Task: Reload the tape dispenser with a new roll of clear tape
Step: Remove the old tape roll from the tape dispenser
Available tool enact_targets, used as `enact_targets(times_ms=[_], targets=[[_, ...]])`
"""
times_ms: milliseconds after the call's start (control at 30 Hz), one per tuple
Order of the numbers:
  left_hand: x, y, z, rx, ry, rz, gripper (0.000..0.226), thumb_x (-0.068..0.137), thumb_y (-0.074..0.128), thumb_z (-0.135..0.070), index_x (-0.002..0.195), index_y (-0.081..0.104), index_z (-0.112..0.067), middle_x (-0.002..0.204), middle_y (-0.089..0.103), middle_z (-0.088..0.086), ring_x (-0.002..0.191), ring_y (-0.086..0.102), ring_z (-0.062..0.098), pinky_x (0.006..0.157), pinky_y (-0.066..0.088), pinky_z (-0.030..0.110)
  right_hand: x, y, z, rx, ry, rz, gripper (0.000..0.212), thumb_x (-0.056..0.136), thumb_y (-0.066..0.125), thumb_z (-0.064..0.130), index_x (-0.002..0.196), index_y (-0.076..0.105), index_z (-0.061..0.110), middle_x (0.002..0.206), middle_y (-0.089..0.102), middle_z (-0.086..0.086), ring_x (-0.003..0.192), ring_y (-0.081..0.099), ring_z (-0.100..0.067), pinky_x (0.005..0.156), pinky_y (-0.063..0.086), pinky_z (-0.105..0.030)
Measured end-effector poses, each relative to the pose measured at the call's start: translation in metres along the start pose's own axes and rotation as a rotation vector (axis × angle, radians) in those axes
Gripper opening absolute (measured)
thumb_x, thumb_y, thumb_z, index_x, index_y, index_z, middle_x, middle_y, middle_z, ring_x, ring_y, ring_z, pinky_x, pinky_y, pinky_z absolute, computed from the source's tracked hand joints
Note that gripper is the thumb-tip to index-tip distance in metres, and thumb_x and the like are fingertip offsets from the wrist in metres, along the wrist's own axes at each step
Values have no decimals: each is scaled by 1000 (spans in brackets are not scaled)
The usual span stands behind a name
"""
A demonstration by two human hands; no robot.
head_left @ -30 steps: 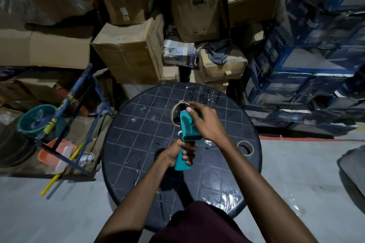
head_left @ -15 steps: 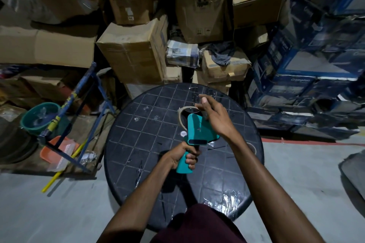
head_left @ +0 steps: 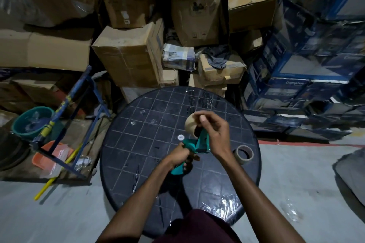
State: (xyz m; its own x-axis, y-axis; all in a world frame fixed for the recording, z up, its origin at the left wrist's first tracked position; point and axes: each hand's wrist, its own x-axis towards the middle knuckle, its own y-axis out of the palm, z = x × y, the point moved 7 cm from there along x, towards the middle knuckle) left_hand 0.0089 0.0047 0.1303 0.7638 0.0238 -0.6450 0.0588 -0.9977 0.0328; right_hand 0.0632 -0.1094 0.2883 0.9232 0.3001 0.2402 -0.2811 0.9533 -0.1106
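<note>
A teal tape dispenser (head_left: 199,144) is held above the round black table (head_left: 138,144). My left hand (head_left: 180,154) grips its handle from below. My right hand (head_left: 213,132) curls over the dispenser's head, fingers pinching the tan tape roll (head_left: 190,123) that sits at the dispenser's far end. A second roll of tape (head_left: 243,154) lies flat on the table to the right of my hands. Much of the dispenser's body is hidden under my right hand.
Crumpled clear film (head_left: 223,208) lies at the table's near right edge. Cardboard boxes (head_left: 128,55) are stacked behind the table, blue boxes (head_left: 292,69) to the right. A blue metal frame (head_left: 79,108), a teal bucket (head_left: 32,122) and an orange basket (head_left: 52,156) stand on the left.
The dispenser has tilted over in my left hand. My right hand has moved from the dispenser's back onto the roll and now pinches it.
</note>
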Motion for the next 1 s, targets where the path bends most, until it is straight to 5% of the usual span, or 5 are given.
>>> enact_targets(times_ms=[100,267,733,867,1000], targets=[[-3,-13,-23,317,131,-213,21,74,59,-19,94,65,-14,69,71,0,60,62,21,58,57,37,2,-18,-17,-313,18,-134,34,103,58,34,135,62,25,137,61,3,126,58,-11,103,52,-44],[-25,-24,-47,776,196,-592,28,79,62,-41,95,61,-19,100,71,8,94,68,36,74,50,36,-6,-11,-44,-485,62,8,72,99,55,52,160,31,23,167,31,0,155,25,-17,123,30,-52],[-43,-55,-89,1231,435,-922,32,71,71,-38,92,68,-14,77,70,6,64,66,27,61,53,35,-17,-23,-36,-333,59,-95,94,83,83,34,159,27,36,133,39,6,125,49,-2,105,47,-26],[-37,-54,-86,1291,427,-938,45,69,81,-51,92,69,-14,77,71,5,63,66,26,62,53,36,-5,-22,-48,-367,120,-17,69,87,78,38,148,45,30,122,34,3,115,46,5,88,42,0],[-17,-53,-71,1317,368,-837,30,71,77,-34,91,67,-14,75,72,5,64,68,27,64,54,37,14,-26,-92,-336,304,-44,23,98,65,34,115,53,25,112,56,-1,102,63,-17,87,58,-38]])
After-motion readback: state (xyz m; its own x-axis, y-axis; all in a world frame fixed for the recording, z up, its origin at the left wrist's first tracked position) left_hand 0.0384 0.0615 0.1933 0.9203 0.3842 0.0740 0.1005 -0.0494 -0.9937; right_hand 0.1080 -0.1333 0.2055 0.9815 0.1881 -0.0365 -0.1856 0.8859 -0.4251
